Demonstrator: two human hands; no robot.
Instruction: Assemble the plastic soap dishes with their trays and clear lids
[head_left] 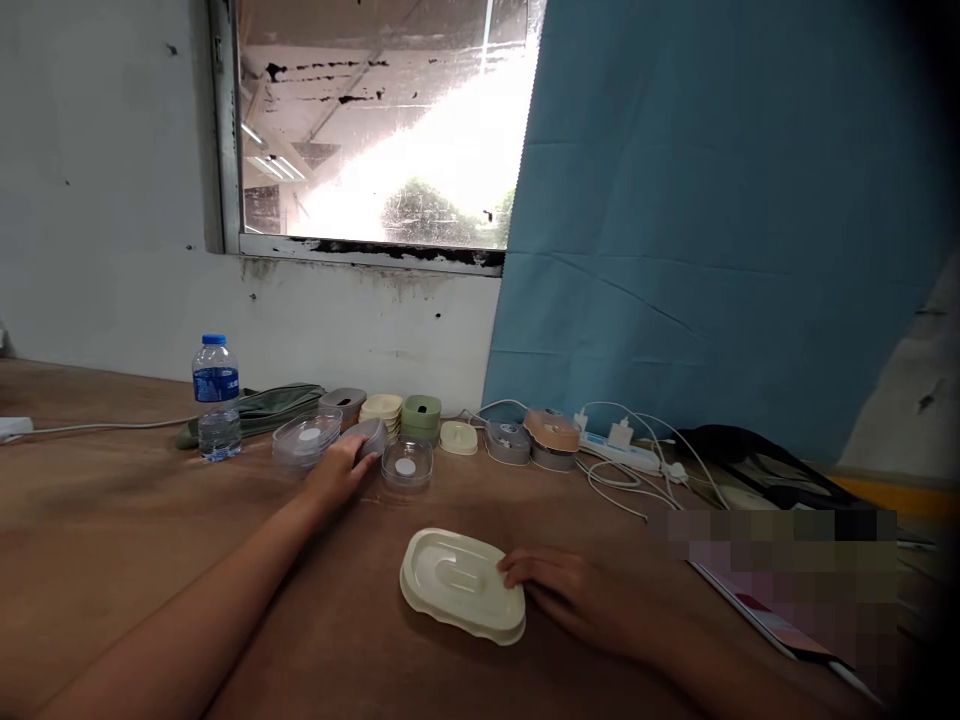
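Note:
My right hand pinches the right end of a cream plastic lid. This lid is oblong, with rounded corners and an oval recess in its middle, and it is tilted a little near the front of the table. Farther off, my left hand is closed around a grey plastic box part, whose lower side is partly hidden by the fingers. Clear plastic trays lie on either side of it: a left one and a right one, each with a white round spot.
Behind stand stacked cream pieces, green boxes and a grey-brown box. A small cream lid, grey box and orange-topped box sit rightward. Also around are a water bottle, power strip and cables.

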